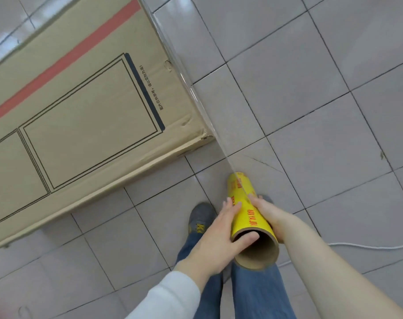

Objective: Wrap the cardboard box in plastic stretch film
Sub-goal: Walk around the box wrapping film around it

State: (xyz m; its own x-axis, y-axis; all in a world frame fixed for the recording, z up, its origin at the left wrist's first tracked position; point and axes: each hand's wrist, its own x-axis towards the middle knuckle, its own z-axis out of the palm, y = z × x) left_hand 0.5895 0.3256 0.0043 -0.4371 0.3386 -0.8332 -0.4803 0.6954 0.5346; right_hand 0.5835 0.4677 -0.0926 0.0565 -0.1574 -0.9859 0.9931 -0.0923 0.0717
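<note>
I am holding the yellow stretch-film roll [251, 221] in both grips, left grip [221, 236] thumb hooked inside its core, right grip [269, 215] curled round its side, and judging that the film [195, 95], running taut past the corner of the cardboard box [80, 111] lying on the floor [311, 111], wants even tension.

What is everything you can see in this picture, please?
box: one, brown with red stripe, on floor, upper left
film: one sheet, clear, stretched from roll along box's edge
roll: one, yellow, bottom centre, in both hands
floor: grey tiles, throughout
cord: one, white, on floor, right
shoe: one, grey and yellow, below box
jeans: blue, bottom centre
sleeve: one, white, left arm
left hand: thumb inside roll's end
right hand: grips roll's right side
</note>
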